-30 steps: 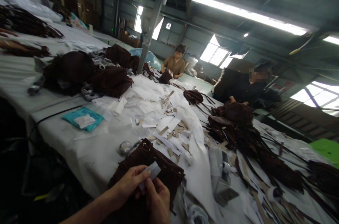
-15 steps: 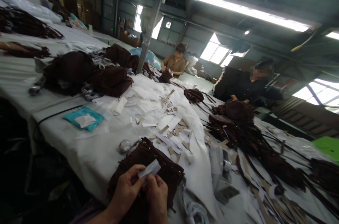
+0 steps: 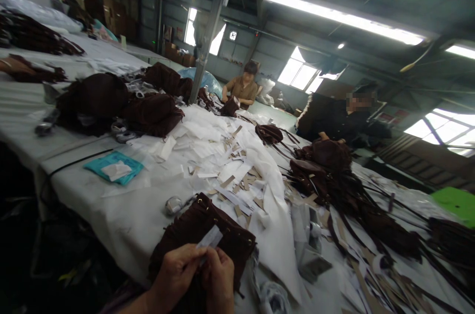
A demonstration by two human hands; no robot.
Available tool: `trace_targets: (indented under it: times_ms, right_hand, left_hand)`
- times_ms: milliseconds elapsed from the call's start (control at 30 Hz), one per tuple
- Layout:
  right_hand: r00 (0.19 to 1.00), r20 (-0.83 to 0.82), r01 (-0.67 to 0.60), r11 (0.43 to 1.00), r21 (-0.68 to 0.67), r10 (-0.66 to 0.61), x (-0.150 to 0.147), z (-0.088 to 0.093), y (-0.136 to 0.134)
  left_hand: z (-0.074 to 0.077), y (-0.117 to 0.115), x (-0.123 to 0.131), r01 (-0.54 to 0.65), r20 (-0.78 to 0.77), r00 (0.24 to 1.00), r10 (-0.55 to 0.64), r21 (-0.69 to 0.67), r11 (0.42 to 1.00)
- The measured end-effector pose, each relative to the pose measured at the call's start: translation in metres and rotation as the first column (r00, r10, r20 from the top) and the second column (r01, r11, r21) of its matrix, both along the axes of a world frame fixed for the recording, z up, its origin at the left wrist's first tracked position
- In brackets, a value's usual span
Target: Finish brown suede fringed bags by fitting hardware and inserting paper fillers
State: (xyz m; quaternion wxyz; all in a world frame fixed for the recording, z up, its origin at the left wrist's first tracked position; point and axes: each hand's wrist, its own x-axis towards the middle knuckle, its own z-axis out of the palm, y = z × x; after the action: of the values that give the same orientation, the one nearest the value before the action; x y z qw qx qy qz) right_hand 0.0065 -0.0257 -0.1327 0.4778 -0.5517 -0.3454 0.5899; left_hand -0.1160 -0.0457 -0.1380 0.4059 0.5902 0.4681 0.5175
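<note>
A dark brown fringed bag (image 3: 232, 237) with small metal eyelets along its top lies at the near edge of the table, under my hands. Both hands pinch a small whitish translucent strip (image 3: 210, 238) above the bag. My left hand (image 3: 180, 269) is closed, thumb and fingertips on the strip's lower end. My right hand (image 3: 219, 269) is closed too, its fingertips meeting the left ones there. Whether the strip is paper or plastic I cannot tell. Just beyond the bag sits a small wrapped grey bundle (image 3: 173, 204).
White paper scraps and brown card strips (image 3: 245, 183) litter the white-covered table (image 3: 144, 210). A teal packet (image 3: 113, 167) lies left. More brown bags (image 3: 154, 112) are piled behind it, others (image 3: 321, 156) at right. A metal post (image 3: 210, 32) rises mid-table. Two people (image 3: 243, 87) work across.
My hands have drawn closer together, fingertips now meeting on the strip. The strip points a little lower and further left. The whole view has shifted slightly.
</note>
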Motion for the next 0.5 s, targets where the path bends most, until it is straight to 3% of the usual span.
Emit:
trace_targets:
  times_ms: [167,300,400,500]
  right_hand:
    - [0.993,-0.090,-0.075,0.997,0.036,0.078,0.005,-0.001,-0.001]
    - [0.994,0.009,-0.105,0.994,0.041,0.104,0.005,0.000,0.001]
    - [0.995,0.018,-0.102,0.994,0.034,0.101,0.005,0.001,0.001]
    - [0.994,0.048,-0.098,0.994,0.043,0.096,0.003,0.000,0.001]
  left_hand:
    - [0.002,0.003,-0.006,0.076,-0.116,0.991,-0.067,0.069,0.995]
    - [0.010,0.000,-0.006,0.094,-0.081,0.993,-0.089,0.050,0.994]
    - [0.017,0.001,-0.004,0.058,0.131,0.991,-0.040,-0.136,0.989]
    - [0.016,0.008,-0.001,0.085,0.315,0.948,0.045,-0.387,0.918]
